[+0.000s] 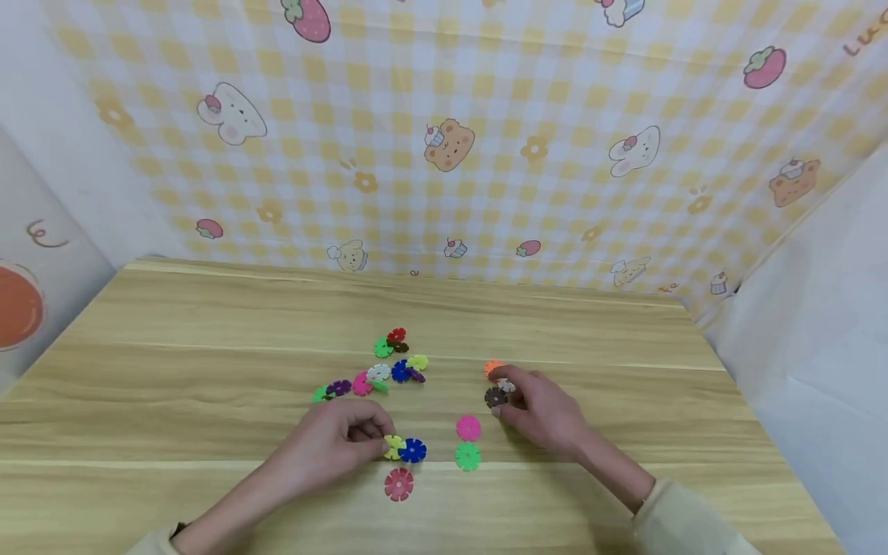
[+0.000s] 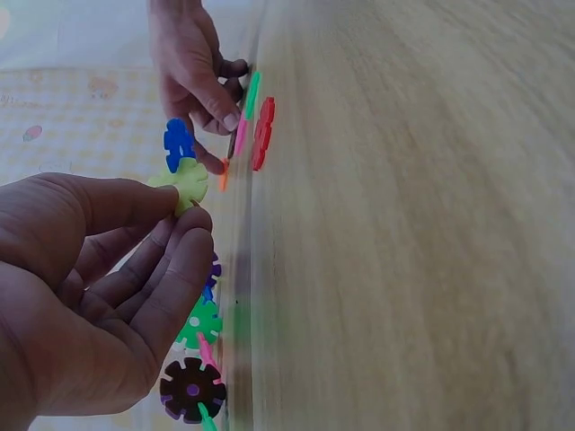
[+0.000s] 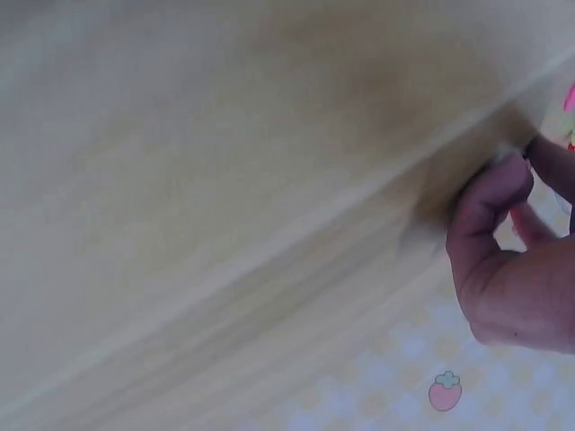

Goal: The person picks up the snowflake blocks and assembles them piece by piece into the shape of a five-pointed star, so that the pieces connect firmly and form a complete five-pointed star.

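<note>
My left hand (image 1: 336, 439) pinches a yellow flower-shaped notched disc (image 2: 189, 183) between thumb and fingertips. A blue disc (image 1: 412, 450) is joined to its edge. My right hand (image 1: 544, 408) reaches over loose discs, thumb and index finger apart. Its thumb tip is at the near edge of a black disc (image 1: 496, 398), its index fingertip at an orange disc (image 1: 492, 368). A white disc (image 1: 508, 385) shows partly under the fingers. In the right wrist view the curled thumb (image 3: 490, 202) is low over the table, hiding most of the pieces.
A pink disc (image 1: 468, 428) and a green disc (image 1: 468, 456) lie between the hands; a red disc (image 1: 398, 484) is nearer. Beyond my left hand runs a row of joined discs (image 1: 362, 383), with a red, green and brown cluster (image 1: 384, 347) behind. A checked cloth (image 1: 388, 146) hangs behind the table.
</note>
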### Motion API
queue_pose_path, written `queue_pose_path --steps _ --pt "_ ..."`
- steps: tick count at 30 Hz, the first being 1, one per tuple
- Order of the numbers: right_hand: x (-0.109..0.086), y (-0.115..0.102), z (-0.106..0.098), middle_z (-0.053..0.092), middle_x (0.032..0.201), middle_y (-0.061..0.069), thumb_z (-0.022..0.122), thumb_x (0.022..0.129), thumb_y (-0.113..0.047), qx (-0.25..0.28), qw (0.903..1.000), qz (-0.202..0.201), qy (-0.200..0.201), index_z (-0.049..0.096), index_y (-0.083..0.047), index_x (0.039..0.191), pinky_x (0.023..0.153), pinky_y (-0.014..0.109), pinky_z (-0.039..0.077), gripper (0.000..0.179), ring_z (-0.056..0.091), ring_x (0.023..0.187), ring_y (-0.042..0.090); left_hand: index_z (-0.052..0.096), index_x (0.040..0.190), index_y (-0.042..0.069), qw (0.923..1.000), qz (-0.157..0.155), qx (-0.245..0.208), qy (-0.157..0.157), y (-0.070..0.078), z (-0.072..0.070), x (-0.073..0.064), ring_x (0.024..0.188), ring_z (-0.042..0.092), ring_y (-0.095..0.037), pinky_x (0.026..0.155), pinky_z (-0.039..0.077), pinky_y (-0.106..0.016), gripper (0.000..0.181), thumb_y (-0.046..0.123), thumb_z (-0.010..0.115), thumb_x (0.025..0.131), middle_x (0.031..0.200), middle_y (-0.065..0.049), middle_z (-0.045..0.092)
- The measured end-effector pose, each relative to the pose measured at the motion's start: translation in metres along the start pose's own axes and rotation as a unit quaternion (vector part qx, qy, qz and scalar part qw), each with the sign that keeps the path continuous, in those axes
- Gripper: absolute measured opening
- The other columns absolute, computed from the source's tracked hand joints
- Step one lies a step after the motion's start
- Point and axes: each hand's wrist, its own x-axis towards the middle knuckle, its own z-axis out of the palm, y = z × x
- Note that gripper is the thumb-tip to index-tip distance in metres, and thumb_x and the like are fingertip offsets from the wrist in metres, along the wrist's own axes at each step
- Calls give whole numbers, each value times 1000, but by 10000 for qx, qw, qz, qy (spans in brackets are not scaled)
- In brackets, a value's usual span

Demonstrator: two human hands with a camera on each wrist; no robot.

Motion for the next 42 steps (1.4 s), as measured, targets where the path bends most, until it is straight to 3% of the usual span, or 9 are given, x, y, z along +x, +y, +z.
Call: queue_pose_path --steps 7,11,15,19,24,28,32,35,42 --pt "-1 2 1 63 101 7 76 92 -20 -68 9999 -125 -20 70 -22 119 63 32 46 28 59 87 17 75 91 15 10000 21 -67 -15 0 3 0 78 62 -6 69 55 -23 13 3 76 85 85 6 69" --pt "-1 4 2 63 104 8 78 90 -21 -31 9999 -100 95 65 -16 124 66 33 49 36 60 87 17 75 90 15 10000 20 -9 9 0 4 0 78 61 -5 69 55 -22 13 4 76 85 85 7 69" --pt "0 9 3 60 101 8 80 88 -18 898 9954 340 67 53 -7 129 68 29 48 50 55 83 16 75 90 17 9999 -14 104 36 -2 3 -1 77 61 -5 69 54 -22 14 4 76 85 84 9 68" --pt "-2 18 2 56 94 8 76 91 -11 1768 9821 590 281 54 -5 120 56 24 47 37 52 72 16 75 91 16 9999 52 151 64 -3 2 -1 77 61 -4 68 55 -23 14 4 75 86 84 9 68" --pt "-16 17 10 62 85 1 75 90 -7 1554 9869 -131 404 67 -9 98 60 22 47 11 53 71 11 75 91 17 9996 10 245 149 -3 -1 -2 77 61 -4 69 54 -23 14 4 74 86 84 8 67" --pt "-30 4 22 61 83 -6 79 88 -16 1225 9911 -462 240 70 -14 94 61 22 49 10 53 70 6 74 92 18 9995 -27 264 176 -5 -3 -3 77 60 -4 68 54 -23 13 5 74 86 84 8 67" --pt "-34 -5 28 60 83 -8 80 88 -15 1052 9922 -546 380 72 -12 101 61 21 48 15 52 70 4 74 90 19 9991 -13 336 243 -3 -2 -2 77 60 -4 68 53 -23 14 5 74 86 83 9 67" --pt "-30 -6 29 60 87 -9 77 90 -12 778 9920 -899 418 74 -12 113 61 20 47 23 51 73 3 74 91 19 9988 40 399 279 -2 -1 -2 77 60 -3 68 53 -22 14 5 75 86 83 10 67" --pt "-18 -7 22 62 99 -6 73 94 -12 331 9813 -1894 -121 73 -16 128 64 19 46 34 50 80 5 74 90 19 9979 -19 537 352 1 1 -3 75 59 -3 67 52 -22 16 4 75 84 82 10 66"
